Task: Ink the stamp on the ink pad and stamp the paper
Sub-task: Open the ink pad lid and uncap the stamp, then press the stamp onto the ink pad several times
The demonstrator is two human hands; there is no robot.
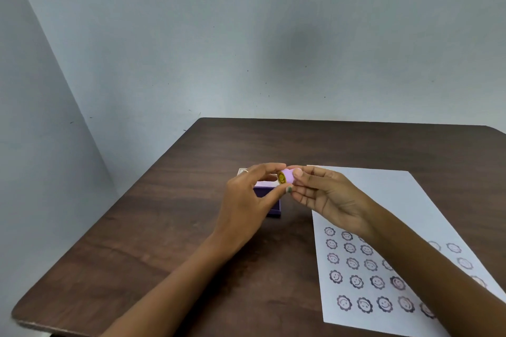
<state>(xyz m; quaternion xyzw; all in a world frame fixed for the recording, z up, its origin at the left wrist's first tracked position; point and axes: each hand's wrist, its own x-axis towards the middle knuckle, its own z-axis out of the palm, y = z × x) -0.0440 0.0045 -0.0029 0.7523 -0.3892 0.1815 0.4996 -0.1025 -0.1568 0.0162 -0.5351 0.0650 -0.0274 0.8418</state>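
We hold small purple stamp [287,177] mid-frame, raised above surface [191,200], both hands pinching it. Left hand [247,200] fingertips closed on yellow smiley end; right hand [325,197] fingertips closed on other end. Purple ink pad [269,205] open just below left hand. Paper [383,200] at right of frame, lower half covered with flower-face prints.

The stamp [286,177] sits at frame centre between both hands — the ink pad [269,204] just below-left on the table [169,227], the paper [383,227] at lower right.
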